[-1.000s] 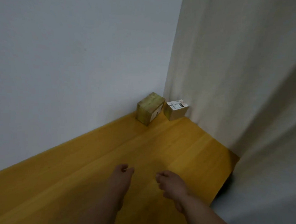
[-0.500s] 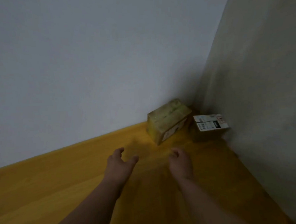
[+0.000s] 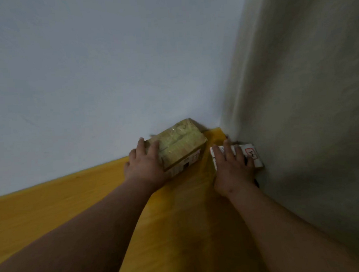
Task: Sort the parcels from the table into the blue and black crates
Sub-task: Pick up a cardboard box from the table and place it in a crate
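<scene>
A brown cardboard parcel (image 3: 181, 144) with clear tape on top lies in the far corner of the yellow wooden table (image 3: 179, 229), against the wall. My left hand (image 3: 145, 166) grips its near left end, thumb on top and fingers round the end. A smaller parcel with a white label (image 3: 252, 152) lies to its right beside the curtain. My right hand (image 3: 232, 168) covers its top and holds it, hiding most of it. No crate is in view.
A pale blue-grey wall (image 3: 109, 77) runs along the table's far edge. A beige curtain (image 3: 297, 108) hangs along the table's right side, touching the small parcel.
Both hands have reached forward across the table into the corner. The left has come onto the brown parcel and the right onto the small labelled parcel. The view has moved closer.
</scene>
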{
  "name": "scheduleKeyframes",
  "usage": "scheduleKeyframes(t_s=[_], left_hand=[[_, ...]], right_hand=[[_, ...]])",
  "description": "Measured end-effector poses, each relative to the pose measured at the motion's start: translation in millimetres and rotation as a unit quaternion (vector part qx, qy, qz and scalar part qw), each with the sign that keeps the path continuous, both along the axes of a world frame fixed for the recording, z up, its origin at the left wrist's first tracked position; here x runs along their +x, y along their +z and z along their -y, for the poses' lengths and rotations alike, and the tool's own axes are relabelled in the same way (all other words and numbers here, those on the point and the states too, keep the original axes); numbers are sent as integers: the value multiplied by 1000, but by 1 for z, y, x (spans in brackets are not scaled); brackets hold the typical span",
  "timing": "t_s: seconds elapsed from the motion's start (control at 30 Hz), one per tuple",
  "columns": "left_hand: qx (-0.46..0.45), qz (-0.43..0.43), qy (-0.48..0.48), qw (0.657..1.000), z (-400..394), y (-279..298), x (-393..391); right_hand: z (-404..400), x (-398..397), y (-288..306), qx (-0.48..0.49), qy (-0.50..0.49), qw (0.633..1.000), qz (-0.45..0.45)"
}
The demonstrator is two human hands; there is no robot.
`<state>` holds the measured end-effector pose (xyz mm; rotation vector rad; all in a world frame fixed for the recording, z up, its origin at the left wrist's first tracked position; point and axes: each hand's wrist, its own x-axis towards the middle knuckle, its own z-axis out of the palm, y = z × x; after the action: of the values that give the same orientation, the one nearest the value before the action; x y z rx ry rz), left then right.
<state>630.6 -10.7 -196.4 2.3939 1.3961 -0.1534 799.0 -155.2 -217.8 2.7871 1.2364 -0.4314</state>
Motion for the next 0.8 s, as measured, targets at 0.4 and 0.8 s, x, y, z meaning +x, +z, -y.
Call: scheduleKeyframes(t_s=[0.4, 0.8], left_hand=[[-181, 252, 217, 926, 13, -2, -100], [-318, 433, 472, 699, 46, -6, -465]], right_hand=[[-1, -71, 3, 34, 35, 999, -25], [-13, -379, 6, 56, 126, 986, -99]])
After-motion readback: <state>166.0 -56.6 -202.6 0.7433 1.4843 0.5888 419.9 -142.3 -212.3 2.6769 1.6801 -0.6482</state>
